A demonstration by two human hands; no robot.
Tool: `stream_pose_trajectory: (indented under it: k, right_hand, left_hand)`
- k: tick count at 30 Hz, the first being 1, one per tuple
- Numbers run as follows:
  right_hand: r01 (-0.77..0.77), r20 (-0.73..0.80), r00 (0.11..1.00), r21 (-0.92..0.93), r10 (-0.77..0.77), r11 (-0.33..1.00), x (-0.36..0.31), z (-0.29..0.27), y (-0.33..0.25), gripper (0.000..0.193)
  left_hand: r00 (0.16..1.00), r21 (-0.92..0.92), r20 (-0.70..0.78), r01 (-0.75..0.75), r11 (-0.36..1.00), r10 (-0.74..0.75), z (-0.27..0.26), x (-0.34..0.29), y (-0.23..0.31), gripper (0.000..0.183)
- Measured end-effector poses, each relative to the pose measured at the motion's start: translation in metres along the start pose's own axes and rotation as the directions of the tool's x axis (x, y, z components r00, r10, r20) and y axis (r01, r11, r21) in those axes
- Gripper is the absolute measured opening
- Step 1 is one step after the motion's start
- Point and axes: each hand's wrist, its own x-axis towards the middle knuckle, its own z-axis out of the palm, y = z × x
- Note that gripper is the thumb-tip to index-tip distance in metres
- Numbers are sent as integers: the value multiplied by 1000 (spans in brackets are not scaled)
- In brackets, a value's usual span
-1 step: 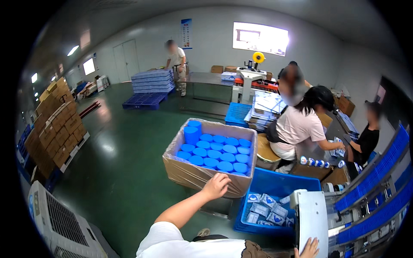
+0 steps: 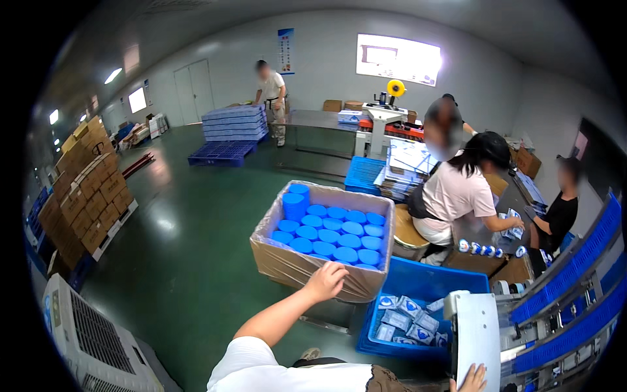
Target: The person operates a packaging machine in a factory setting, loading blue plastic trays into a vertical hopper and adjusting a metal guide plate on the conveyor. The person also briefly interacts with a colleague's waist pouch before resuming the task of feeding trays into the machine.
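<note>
A cardboard box (image 2: 279, 262) with a clear plastic liner stands in front of me, packed with rows of round blue lids (image 2: 341, 226). At its far left corner a stack of these lids (image 2: 294, 204) rises higher. My left hand (image 2: 326, 282) is closed on the near rim of the box, fingers curled over the liner. Low at the right, my right hand (image 2: 471, 379) lies with fingers spread on a white machine cover (image 2: 475, 323). Between box and machine, a blue plastic crate (image 2: 431, 274) holds several white-and-blue packets (image 2: 397, 319).
Blue conveyor tracks (image 2: 565, 258) run up the right side. Beyond the crate, a seated person in pink (image 2: 457, 193) handles packets at a table. Others work farther back. An air cooler (image 2: 98, 333) stands at near left, stacked cartons (image 2: 91, 199) farther off, blue pallets (image 2: 223, 153) at the back.
The view has shifted very slightly, so the scene sits a little farther right and lower. Both hands keep their places on the box and the machine cover.
</note>
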Motion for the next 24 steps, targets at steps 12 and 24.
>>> stream_pose_trajectory:
  k: [12, 24]
  right_hand:
    - [-594, -292, 762, 38, 577, 804, -13, 4, -10, 61]
    - [-549, -539, 819, -640, 195, 537, -50, 92, 69, 56]
  left_hand:
    - [395, -604, -235, 657, 452, -888, -2, 16, -227, 25]
    - [-247, -785, 527, 226, -578, -813, 40, 13, -349, 62]
